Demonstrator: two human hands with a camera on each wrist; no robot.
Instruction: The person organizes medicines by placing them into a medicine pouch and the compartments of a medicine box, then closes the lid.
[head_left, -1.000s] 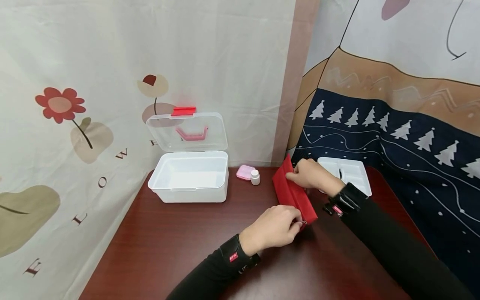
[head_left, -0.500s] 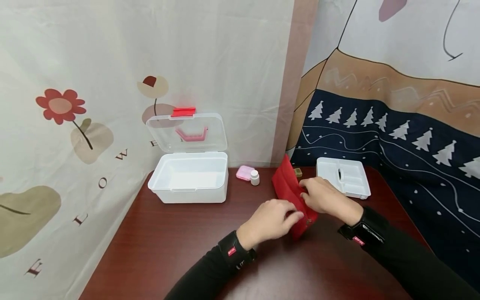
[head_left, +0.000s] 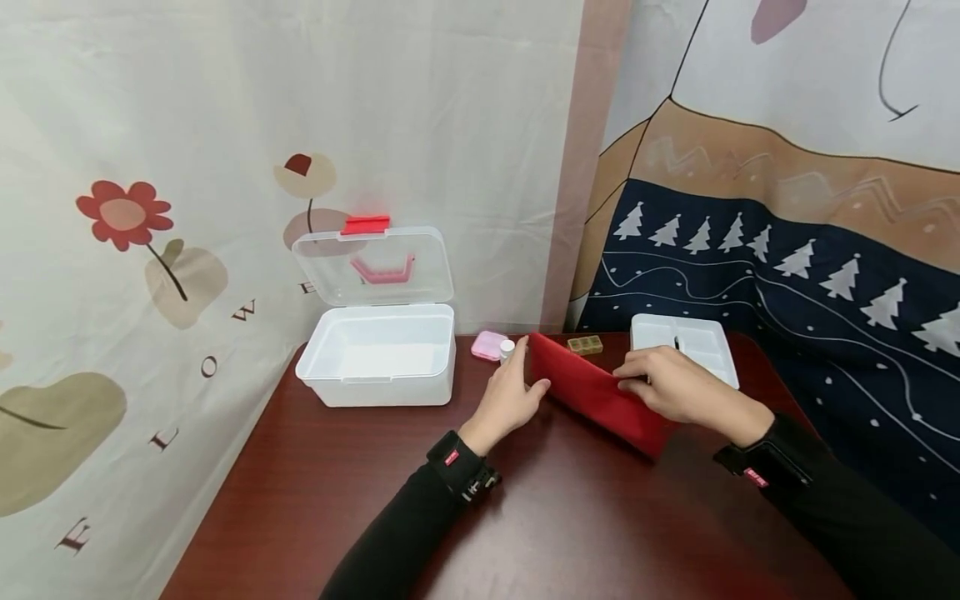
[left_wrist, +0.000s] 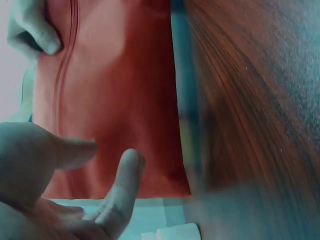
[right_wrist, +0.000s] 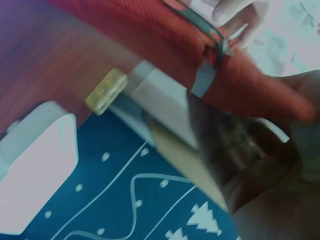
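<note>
The white bottle [head_left: 507,347] could be knocked over if the left hand [head_left: 508,398] were shifted, since it is set just beyond those fingers. The upper edge of the red pouch [head_left: 592,392] is pinched between the thumb and fingers of the right hand [head_left: 681,385]; its far end is flanked by the left fingers, which are spread and unclenched, though contact cannot be told.

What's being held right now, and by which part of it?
The red pouch, pinched by the right hand along its upper edge, near the zipper. The left hand grips nothing.
</note>
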